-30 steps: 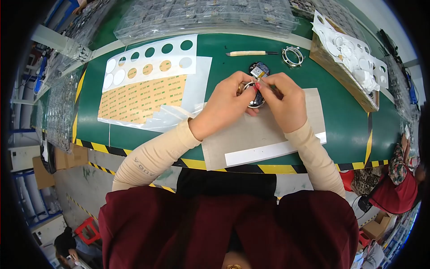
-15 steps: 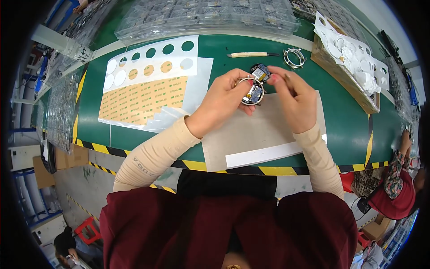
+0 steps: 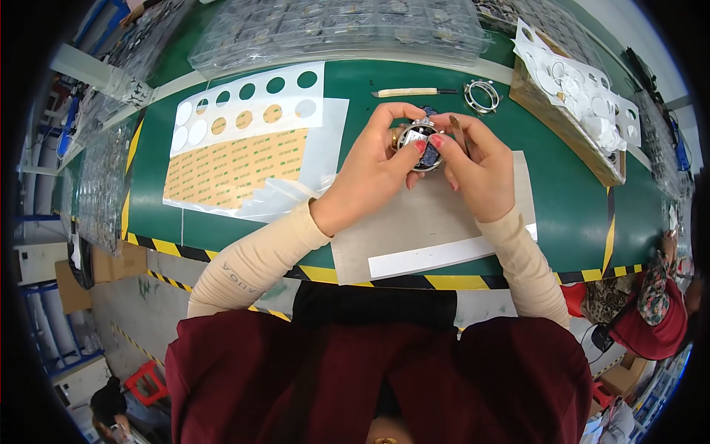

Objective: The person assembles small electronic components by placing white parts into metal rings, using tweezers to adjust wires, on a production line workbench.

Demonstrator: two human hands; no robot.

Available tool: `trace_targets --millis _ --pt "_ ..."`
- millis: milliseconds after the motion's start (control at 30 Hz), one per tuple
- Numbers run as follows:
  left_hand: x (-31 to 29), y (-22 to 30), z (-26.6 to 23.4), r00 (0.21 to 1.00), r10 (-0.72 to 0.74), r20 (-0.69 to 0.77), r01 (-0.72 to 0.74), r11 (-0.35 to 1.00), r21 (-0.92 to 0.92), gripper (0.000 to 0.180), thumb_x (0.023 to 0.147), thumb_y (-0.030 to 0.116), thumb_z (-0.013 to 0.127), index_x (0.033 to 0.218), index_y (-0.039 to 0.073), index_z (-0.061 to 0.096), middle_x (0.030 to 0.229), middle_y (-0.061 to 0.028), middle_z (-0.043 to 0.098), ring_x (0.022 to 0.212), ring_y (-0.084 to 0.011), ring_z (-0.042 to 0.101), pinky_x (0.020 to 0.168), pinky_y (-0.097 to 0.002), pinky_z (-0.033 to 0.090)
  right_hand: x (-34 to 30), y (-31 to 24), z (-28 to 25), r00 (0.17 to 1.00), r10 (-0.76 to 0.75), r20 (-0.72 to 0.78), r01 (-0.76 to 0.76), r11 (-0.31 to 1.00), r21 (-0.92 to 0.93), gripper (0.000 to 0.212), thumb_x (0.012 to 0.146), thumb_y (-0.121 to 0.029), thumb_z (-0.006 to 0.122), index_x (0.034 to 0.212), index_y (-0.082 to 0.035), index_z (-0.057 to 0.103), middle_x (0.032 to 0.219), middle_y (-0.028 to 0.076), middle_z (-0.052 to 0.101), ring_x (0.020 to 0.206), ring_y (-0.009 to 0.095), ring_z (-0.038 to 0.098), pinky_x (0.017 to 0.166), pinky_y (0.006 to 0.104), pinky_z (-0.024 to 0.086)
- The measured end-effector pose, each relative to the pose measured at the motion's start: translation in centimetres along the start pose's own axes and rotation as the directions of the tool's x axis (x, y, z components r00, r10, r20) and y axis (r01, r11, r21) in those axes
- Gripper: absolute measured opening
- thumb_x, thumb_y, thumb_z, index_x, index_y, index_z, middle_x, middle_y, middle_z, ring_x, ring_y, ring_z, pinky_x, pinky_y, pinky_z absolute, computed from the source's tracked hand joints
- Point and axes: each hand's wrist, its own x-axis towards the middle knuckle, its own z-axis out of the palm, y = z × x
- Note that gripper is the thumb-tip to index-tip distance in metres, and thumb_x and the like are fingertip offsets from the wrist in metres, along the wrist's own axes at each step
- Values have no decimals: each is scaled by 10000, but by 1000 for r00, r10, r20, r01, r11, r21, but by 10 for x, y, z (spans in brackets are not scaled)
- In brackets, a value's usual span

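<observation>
My left hand (image 3: 375, 157) is closed round the left side of a round silver watch case (image 3: 404, 160), its thumb over the front. Inside the case shows a dark blue circuit board (image 3: 429, 157) with a pale rectangular part (image 3: 415, 137). At the case's right edge, my right hand (image 3: 481, 164) is closed, thumb and fingertips on the case and board. A thin brownish tool (image 3: 458, 131), its kind unclear, sticks up between the right hand's fingers. Both hands are above a grey-brown mat (image 3: 444, 214); the fingers hide much of the case.
White-and-tan adhesive sheets with round cutouts (image 3: 237, 166) lie at left. A knife-like tool with a wrapped handle (image 3: 407, 92) and silver rings (image 3: 482, 96) lie beyond my hands. Clear trays (image 3: 340, 37) stand at the back, a cardboard box of scraps (image 3: 569, 111) at right.
My right hand has moved left, bringing its thumb onto the case. The dark board part that stood out past the case's upper right is now mostly covered by my fingers.
</observation>
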Motion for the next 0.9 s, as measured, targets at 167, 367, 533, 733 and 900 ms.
trace_targets --millis 167,367,533,733,900 --pt "-1 2 3 1000 7 5 -7 1000 6 311 856 2 434 1146 49 334 838 -71 555 620 -92 505 523 -212 410 -3 0 -1 997 -79 9 79 995 -61 200 834 -25 555 1021 43 546 853 30 594 733 58 542 637 191 448" --pt "-3 4 -2 1000 26 0 -26 1000 13 330 849 -8 432 1157 52 329 847 -71 557 626 -84 501 523 -206 405 -2 3 -1 994 -99 40 100 994 -43 194 830 -18 553 1014 45 554 839 33 595 658 36 504 567 178 418" --pt "-3 8 1 999 24 22 -28 988 153 359 843 -15 427 1178 53 317 880 -76 562 640 -68 490 520 -194 395 3 -5 -8 999 -13 48 12 1000 4 190 841 -69 557 1007 18 583 704 -9 532 485 30 388 431 176 307" --pt "-5 10 0 990 23 142 -38 993 110 436 816 17 456 1221 70 303 804 -36 509 608 -53 455 508 -189 376 5 -6 -19 989 30 145 -28 999 -17 167 843 -98 560 961 17 591 661 -4 521 483 43 389 433 183 284" --pt "-6 12 0 984 7 177 -26 994 103 471 811 27 459 1248 80 291 819 -34 507 617 -52 457 513 -187 383 6 -6 -20 985 42 165 -33 998 -57 142 835 -129 582 877 6 584 639 -10 517 488 40 390 438 186 286"
